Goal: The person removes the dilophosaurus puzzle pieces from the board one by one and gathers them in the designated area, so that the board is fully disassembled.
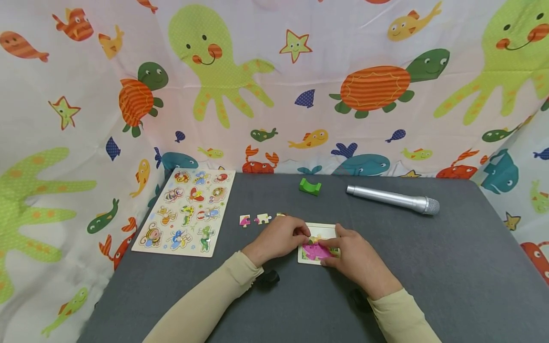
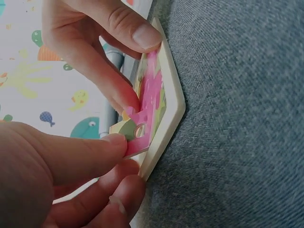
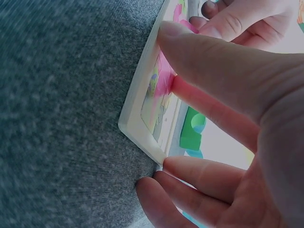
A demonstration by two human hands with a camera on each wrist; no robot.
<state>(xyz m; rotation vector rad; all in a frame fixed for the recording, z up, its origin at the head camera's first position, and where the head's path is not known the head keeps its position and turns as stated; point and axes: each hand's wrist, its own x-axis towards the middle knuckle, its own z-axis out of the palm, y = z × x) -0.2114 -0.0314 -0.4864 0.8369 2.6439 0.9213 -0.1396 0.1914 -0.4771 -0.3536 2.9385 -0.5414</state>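
Between the thumb and fingers of my left hand is a pink-and-green jigsaw piece, held tilted over the left part of a small puzzle tray. Pink pieces lie inside the tray's pale frame. My right hand holds the tray at its right side. In the right wrist view its thumb lies on the near rim, one finger touches the pink pieces, and another finger meets the tray's corner. The hands partly cover the tray in the head view.
Loose jigsaw pieces lie left of the tray, one partly behind my left hand. A wooden insect puzzle board lies at the left. Toward the back are a green curved block and a silver microphone, before a sea-animal curtain.
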